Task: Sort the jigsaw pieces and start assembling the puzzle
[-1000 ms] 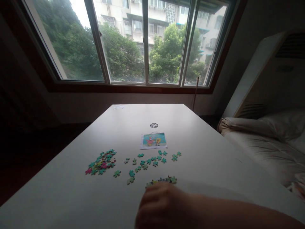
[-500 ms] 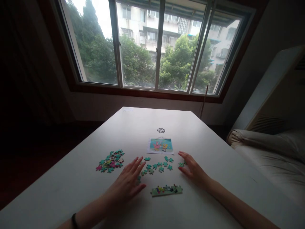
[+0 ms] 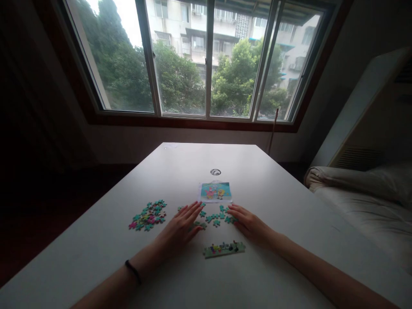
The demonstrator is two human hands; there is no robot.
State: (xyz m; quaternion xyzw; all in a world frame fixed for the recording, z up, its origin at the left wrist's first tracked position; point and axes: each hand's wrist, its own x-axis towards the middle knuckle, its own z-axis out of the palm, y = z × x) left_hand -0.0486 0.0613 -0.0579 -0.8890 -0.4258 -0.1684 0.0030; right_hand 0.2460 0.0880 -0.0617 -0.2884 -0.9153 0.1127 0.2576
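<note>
Both my hands lie flat on a white table (image 3: 96, 253), one on each side of a loose scatter of teal puzzle pieces (image 3: 214, 219). My left hand (image 3: 180, 227) is open, fingers stretched toward the pieces and covering some. My right hand (image 3: 247, 223) is open too, fingertips touching the right end of the scatter. A joined strip of puzzle pieces (image 3: 223, 249) lies just in front of my hands. Beyond the scatter sits a small reference picture (image 3: 215, 191). A dark band circles my left wrist.
A pile of teal and pink pieces (image 3: 148, 214) lies to the left. A round cable hole (image 3: 215, 172) is set further back in the table. A large window (image 3: 206, 60) fills the far wall. A pale cushioned sofa (image 3: 363, 197) stands at the right.
A second ago only my right hand showed, over the joined strip. Both hands then came onto the table and have since closed in on the loose teal pieces from either side.
</note>
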